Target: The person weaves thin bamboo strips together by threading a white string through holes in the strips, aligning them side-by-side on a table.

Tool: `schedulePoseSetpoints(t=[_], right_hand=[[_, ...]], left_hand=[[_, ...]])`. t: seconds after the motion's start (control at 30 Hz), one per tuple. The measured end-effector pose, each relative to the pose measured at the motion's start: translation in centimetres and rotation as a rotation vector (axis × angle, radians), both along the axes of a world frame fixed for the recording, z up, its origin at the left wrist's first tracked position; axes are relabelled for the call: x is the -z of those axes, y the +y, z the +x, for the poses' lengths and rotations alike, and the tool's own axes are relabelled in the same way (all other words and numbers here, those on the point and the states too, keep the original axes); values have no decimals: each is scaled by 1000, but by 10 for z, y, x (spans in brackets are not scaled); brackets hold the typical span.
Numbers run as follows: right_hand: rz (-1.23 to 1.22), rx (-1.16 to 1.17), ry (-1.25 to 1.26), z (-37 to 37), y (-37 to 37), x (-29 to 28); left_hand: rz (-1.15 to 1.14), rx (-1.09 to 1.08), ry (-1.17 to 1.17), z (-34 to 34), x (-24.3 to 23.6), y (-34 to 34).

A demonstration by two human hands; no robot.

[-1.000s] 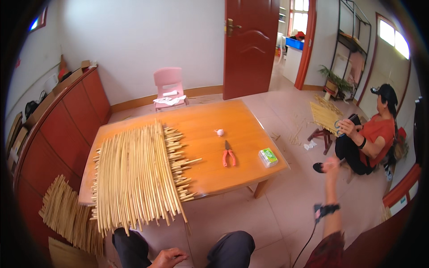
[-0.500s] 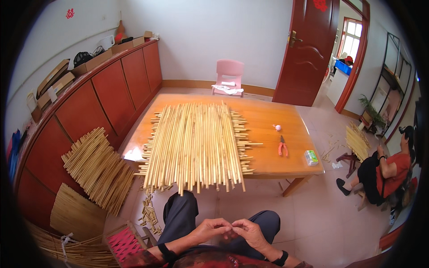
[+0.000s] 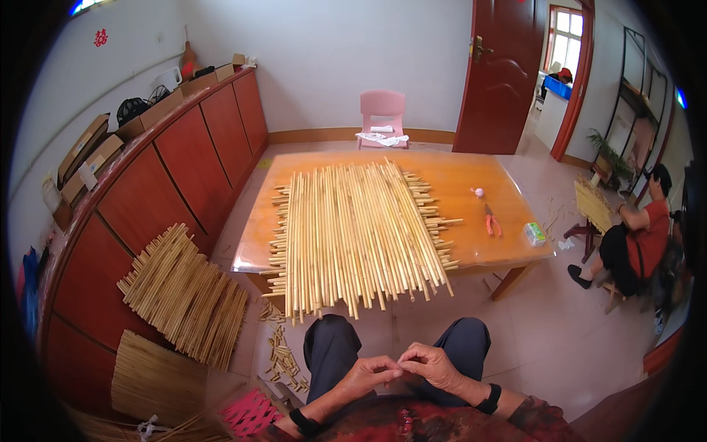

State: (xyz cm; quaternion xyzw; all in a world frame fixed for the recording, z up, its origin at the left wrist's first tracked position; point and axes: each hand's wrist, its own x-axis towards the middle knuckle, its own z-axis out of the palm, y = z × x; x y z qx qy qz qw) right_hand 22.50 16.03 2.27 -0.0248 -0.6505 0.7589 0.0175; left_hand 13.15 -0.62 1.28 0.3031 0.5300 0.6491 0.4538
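Note:
Above my lap, my left hand [image 3: 373,373] and my right hand [image 3: 434,366] meet with their fingertips pinched together. Whatever they hold is too small to make out. Both wrists wear dark bands. Just beyond my knees, a large layer of pale reed sticks [image 3: 353,228] lies on the orange-brown table [image 3: 456,173], with other sticks crosswise beneath it. Some stick ends overhang the near edge, and neither hand touches them. To the right on the tabletop are red-handled pliers [image 3: 493,222], a small pale ball [image 3: 479,193] and a green-and-white packet [image 3: 535,234].
Bundled reed panels [image 3: 184,295] lean on red cabinets [image 3: 173,173] at left. Cut stick pieces [image 3: 283,357] litter the floor near a pink woven stool [image 3: 250,412]. A pink chair [image 3: 382,110] stands behind the table. At right, a seated person [image 3: 637,236] faces another reed panel [image 3: 593,202].
The view has tilted and shifted, so the table and reeds sit differently in the picture. My hands stay together at the fingertips, their fingers slightly rearranged. The seated person's posture has shifted a little.

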Motion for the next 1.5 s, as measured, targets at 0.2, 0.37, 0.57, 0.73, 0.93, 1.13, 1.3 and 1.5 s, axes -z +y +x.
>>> schedulePoseSetpoints(t=[0.2, 0.37, 0.57, 0.73, 0.93, 1.13, 1.3, 1.5], right_hand=[[44, -78, 86, -17, -1, -4], [31, 133, -40, -16, 38, -6], [958, 207, 16, 18, 118, 51], [1005, 364, 73, 17, 126, 66], [1014, 312, -36, 16, 135, 65], [1118, 338, 16, 12, 136, 59], [1053, 353, -87, 16, 136, 61], [1065, 430, -73, 13, 127, 60]], left_hand=[[-40, -35, 25, -10, 4, -6], [-105, -106, 751, -30, 18, -15], [-452, -248, 1457, -59, 52, -35], [-641, -272, 1475, -64, 68, -27], [-754, -183, 1519, -64, 61, -9], [-532, -341, 1221, -59, 60, 6], [-135, -464, -359, -55, 73, 31], [227, -663, -590, -71, 100, 42]])
